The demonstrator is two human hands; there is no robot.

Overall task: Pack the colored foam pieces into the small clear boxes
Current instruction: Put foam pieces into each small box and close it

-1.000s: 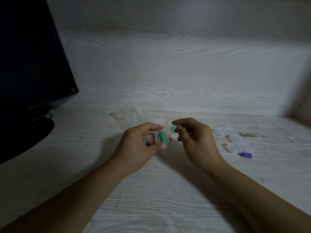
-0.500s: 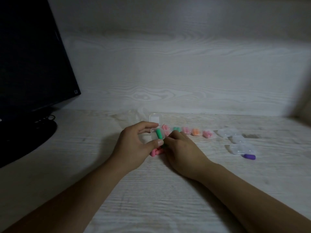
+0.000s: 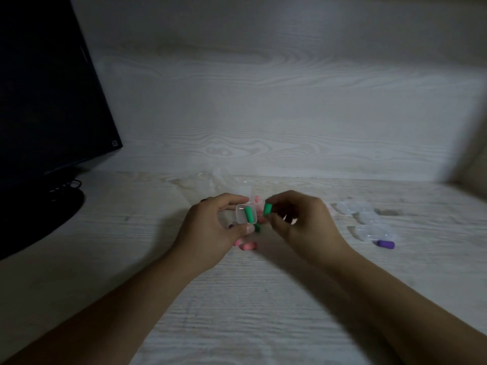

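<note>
My left hand [image 3: 210, 227] holds a small clear box [image 3: 243, 213] above the table, its lid tipped open, with one green foam piece [image 3: 249, 214] lying inside. Just right of the box, my right hand [image 3: 303, 222] pinches a second green foam piece [image 3: 267, 209] between thumb and fingertips. Pink foam pieces [image 3: 247, 245] lie on the table under my left hand, and another green piece [image 3: 257, 227] shows below the box. More pink pieces behind the box are mostly hidden.
Several empty clear boxes [image 3: 369, 219] sit on the table at the right, with a purple foam piece [image 3: 386, 244] beside them. A dark monitor [image 3: 47, 101] on its stand [image 3: 39, 214] fills the left. A wood-grain wall rises behind the table.
My right hand came up off the table with a green foam piece and now holds it beside the box. The left hand kept the box nearly in place.
</note>
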